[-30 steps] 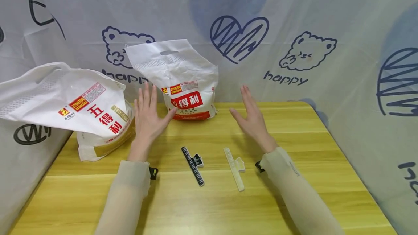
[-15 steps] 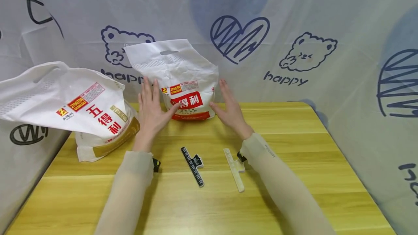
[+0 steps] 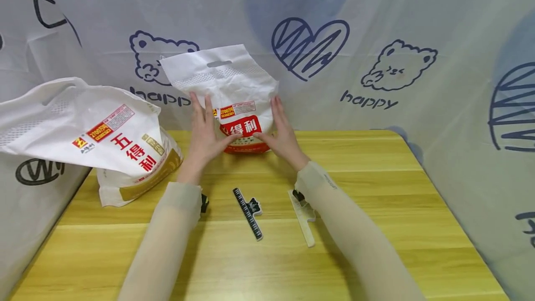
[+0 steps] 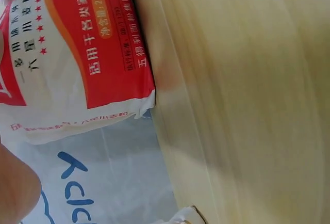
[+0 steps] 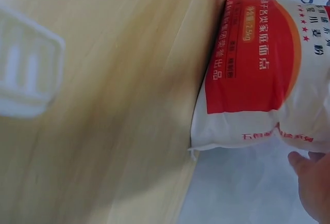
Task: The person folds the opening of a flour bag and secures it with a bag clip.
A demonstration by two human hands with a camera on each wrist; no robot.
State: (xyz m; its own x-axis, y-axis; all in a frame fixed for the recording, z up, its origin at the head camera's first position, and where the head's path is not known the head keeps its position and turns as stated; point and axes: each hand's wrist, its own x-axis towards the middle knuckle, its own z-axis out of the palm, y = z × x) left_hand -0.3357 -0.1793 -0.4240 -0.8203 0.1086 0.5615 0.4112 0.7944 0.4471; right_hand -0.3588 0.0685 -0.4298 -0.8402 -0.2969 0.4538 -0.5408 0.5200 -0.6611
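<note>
A white flour bag (image 3: 244,92) with a red label stands near the table's back edge, its handle end leaning left. My left hand (image 3: 205,138) lies along the bag's left side, fingers straight, thumb reaching over the lower front. On the opposite side, my right hand (image 3: 285,138) touches the bag with straight fingers, its thumb also across the front. The right wrist view catches part of the right hand (image 5: 315,185) against the bag's side. A black piano-key clip (image 3: 248,214) lies between the forearms. Beside it, a cream clip (image 3: 304,222) is partly hidden by the right wrist.
A second flour bag (image 3: 144,164), with a gold band, stands at the left with its top flopped over to the left. A white cloth (image 3: 393,8) with printed bears and hearts hangs behind the wooden table (image 3: 401,240).
My right hand has come in leftward to the red-labelled bag, and my left hand has shifted right against it. The bag's top has risen slightly. Both clips lie where they were.
</note>
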